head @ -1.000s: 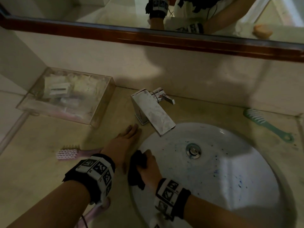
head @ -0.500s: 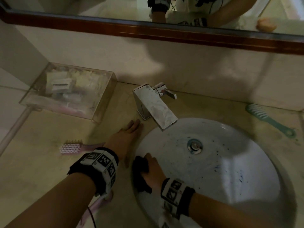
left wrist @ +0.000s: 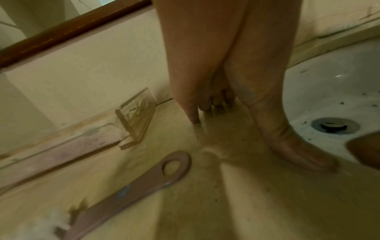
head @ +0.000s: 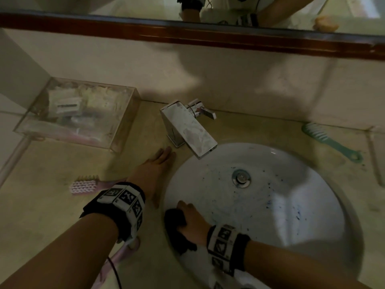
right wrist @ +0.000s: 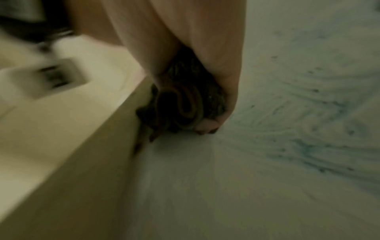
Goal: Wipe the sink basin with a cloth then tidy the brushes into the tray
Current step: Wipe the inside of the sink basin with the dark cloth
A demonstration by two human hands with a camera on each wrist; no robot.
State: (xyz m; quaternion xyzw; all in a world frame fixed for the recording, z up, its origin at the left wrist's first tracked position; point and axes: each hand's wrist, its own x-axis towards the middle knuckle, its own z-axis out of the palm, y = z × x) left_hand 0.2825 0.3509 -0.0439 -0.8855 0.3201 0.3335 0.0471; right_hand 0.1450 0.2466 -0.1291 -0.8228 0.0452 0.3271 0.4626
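Note:
My right hand (head: 192, 221) grips a bunched dark cloth (head: 176, 219) and presses it against the white sink basin's (head: 291, 195) near-left wall; the cloth (right wrist: 185, 100) shows under the fingers in the right wrist view. Blue smears and dark specks streak the basin (right wrist: 308, 129). My left hand (head: 154, 170) lies flat on the beige counter beside the rim, fingers straight. A pink brush (head: 83, 186) lies left of that wrist, its handle (left wrist: 144, 183) under the forearm. A teal brush (head: 329, 140) lies on the counter at far right. The clear tray (head: 116, 130) stands at the back left.
A square chrome faucet (head: 187, 130) overhangs the basin's back left edge. The drain plug (head: 241, 177) sits in the basin's middle. A wall and a wood-framed mirror (head: 208, 36) close off the back. The tray holds several small packets.
My right hand has slid the cloth down the basin's left wall toward me. The left hand has stayed flat on the counter.

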